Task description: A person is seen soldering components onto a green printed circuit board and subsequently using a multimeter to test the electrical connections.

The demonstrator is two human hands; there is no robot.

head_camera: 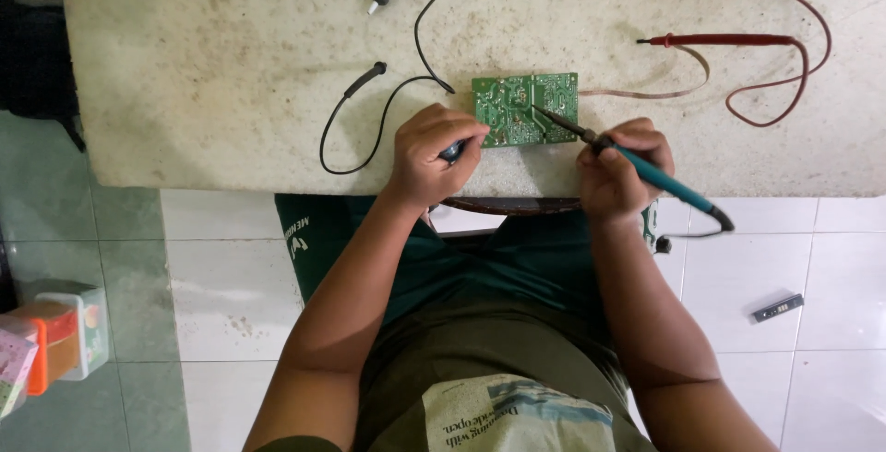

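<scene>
While my right hand [620, 168] grips the teal soldering iron [646, 168] like a pen, its tip rests on the green circuit board [524, 108] near the table [231, 65] edge. My left hand [432, 152] curls shut around a dark tool [452, 149], bracing the board's corner so it sits steady.

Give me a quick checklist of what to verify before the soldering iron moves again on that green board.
1. Soldering iron gripped in the right hand: ok.
2. Iron tip on the green circuit board: ok.
3. Left hand steadying the board's near left edge, holding a small dark object: ok.
4. Black probe lead off the board: ok.
5. Red probe off the board: ok.
6. Solder joint state: cannot tell.
</scene>
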